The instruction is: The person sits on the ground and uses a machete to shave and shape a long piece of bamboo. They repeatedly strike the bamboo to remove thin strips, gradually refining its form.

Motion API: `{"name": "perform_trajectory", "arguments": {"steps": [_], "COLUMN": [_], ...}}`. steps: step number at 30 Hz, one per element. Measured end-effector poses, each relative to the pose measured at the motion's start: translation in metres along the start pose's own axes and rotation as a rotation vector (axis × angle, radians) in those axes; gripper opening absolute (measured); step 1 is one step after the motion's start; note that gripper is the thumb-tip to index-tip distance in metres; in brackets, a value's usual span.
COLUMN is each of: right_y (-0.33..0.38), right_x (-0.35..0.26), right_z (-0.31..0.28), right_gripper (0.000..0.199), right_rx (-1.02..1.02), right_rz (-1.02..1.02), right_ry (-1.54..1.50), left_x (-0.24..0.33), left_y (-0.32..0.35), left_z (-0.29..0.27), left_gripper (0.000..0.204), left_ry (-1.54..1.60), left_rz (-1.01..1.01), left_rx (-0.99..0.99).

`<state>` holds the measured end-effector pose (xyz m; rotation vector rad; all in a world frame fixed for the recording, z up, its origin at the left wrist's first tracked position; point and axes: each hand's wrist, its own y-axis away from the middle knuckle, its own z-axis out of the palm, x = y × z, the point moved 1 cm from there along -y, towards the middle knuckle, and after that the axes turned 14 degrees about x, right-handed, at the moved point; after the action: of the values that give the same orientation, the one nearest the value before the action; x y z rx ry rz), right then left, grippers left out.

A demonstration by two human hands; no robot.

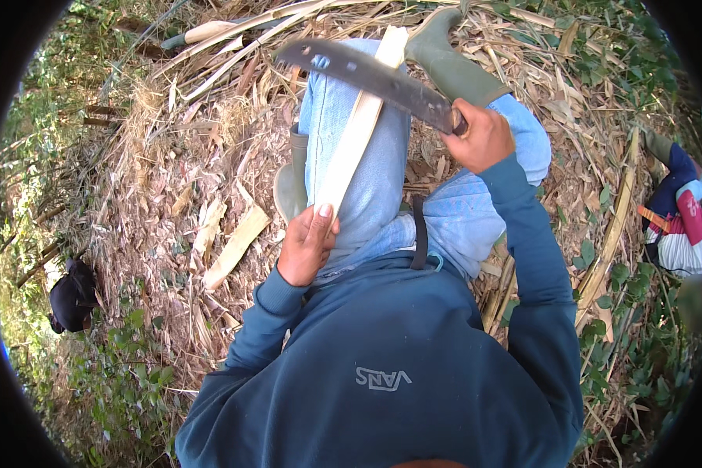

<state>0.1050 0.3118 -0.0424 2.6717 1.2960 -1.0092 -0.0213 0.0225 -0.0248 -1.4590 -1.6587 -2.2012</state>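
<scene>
My left hand [308,243] pinches the near end of a long, pale bamboo strip [352,148], thumb on top. The strip slants away across my jeans-clad thigh [382,179], its far end past my knee. In my right hand [482,139], the fingers wrap round the short handle of a machete [374,84]. Its dark, broad blade has holes along it and points to the left. The blade lies across the strip near its far end; whether it touches or cuts in, I cannot tell.
Dry leaves and shavings cover the ground, with pale split pieces [238,246] left of my leg. My green rubber boots [452,58] stand beyond. Long strips lie at the top, a pole [610,234] at right. Another person [678,210] is at far right; a black bundle [74,295] sits left.
</scene>
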Motion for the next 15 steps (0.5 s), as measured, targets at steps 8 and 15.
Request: {"name": "perform_trajectory", "arguments": {"steps": [8,15], "right_y": [0.001,-0.005], "right_x": [0.009,0.005], "right_z": [0.005,0.010], "right_gripper": [0.020,0.024], "right_rx": [0.060,0.068], "right_rz": [-0.202,-0.169], "right_ry": [-0.028,-0.017], "left_x": [-0.005,-0.008], "left_y": [0.001,0.001], "left_z": [-0.006,-0.006], "left_gripper": [0.040,0.039], "left_ry": [-0.046,-0.042], "left_rz": [0.030,0.049], "left_rx": [0.002,-0.003]}}
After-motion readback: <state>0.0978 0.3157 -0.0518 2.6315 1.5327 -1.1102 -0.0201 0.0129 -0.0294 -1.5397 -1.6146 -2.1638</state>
